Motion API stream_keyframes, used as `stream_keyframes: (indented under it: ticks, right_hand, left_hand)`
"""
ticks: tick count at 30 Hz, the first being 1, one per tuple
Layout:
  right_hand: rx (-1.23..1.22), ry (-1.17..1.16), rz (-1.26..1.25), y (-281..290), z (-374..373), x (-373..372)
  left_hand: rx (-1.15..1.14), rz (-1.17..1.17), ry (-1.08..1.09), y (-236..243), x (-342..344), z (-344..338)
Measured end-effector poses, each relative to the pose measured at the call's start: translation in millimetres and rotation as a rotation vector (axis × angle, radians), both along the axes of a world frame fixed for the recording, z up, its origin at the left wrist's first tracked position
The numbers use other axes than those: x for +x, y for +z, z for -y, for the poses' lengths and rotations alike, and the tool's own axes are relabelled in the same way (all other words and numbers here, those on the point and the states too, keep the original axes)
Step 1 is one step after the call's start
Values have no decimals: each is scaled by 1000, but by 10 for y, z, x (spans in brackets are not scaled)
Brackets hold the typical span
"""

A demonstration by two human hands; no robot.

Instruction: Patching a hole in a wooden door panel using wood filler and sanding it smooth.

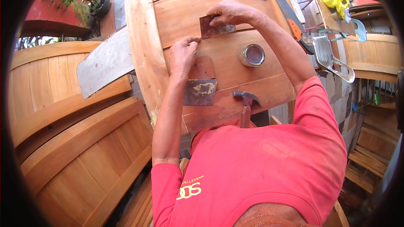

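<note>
Blade (pixel 215 31), thin dark rectangle, is on or just over the wood panel (pixel 235 73). Prob light, stiff w/ slight flex, maybe slick; imo hold the far edge. Long axis approx L-R, right end a tad farther out. R hand (pixel 230 13) pinches it there; L hand (pixel 184 54) curled by near-left corner, can't tell if gripping anything.

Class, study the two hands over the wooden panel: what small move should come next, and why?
The left hand should probably ease slightly away from the dark plate before that plate is moved. Its fingertips are right beside the plate's lower left corner, over the wooden panel, while the right hand holds the plate, so a leftward slide could catch them.
</note>
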State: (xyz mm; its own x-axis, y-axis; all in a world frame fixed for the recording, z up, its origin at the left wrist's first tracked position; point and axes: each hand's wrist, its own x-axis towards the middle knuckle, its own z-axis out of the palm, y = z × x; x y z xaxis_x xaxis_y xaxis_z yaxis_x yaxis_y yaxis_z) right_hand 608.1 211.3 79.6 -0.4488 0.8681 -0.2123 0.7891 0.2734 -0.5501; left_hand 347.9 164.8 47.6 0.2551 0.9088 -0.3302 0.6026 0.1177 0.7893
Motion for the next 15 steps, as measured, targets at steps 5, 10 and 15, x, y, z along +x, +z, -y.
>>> stream_keyframes:
  ticks: [5, 10, 15]
  right_hand:
    - [137, 38, 20, 101, 88, -113]
    - [320, 110, 177, 180, 357, -272]
    - [463, 133, 186, 135, 594, -324]
  left_hand:
    - [115, 62, 47, -72, -33, 28]
    - [117, -32, 1, -72, -28, 26]
    - [248, -25, -16, -70, 4, 43]
